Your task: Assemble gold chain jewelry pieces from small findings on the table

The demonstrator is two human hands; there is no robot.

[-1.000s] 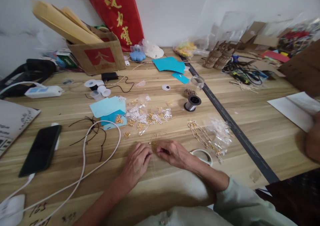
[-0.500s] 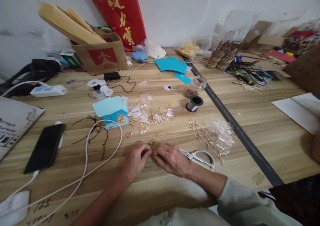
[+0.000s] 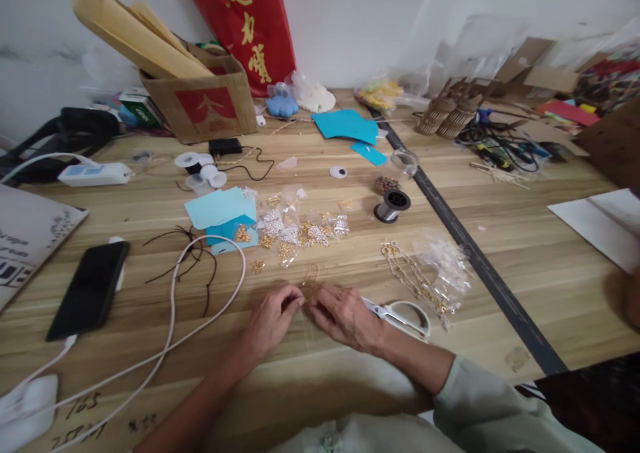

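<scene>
My left hand (image 3: 273,317) is closed in a pinch, thumb against forefinger, at the table's near middle. Almost touching it, my right hand (image 3: 347,317) has its fingers curled in and pinched too. A thin clear thread (image 3: 307,331) hangs faintly from between the fingertips. Just beyond them lies a fine gold chain (image 3: 311,276), its near end reaching the fingertips. What exactly sits in each pinch is too small to see clearly. White-handled scissors (image 3: 395,316) lie beside my right wrist, partly under it.
Small bags of gold and silver findings (image 3: 285,233) lie beyond my hands. A wire spool (image 3: 393,206), finished-looking chains (image 3: 415,276) and a bag of pale pieces (image 3: 445,263) are to the right. Leftward are a looped white cable (image 3: 173,313), black cord (image 3: 207,266) and phone (image 3: 90,289).
The view has shifted slightly. Both hands stay close together in nearly the same pinch; no object has visibly been picked up or put down.
</scene>
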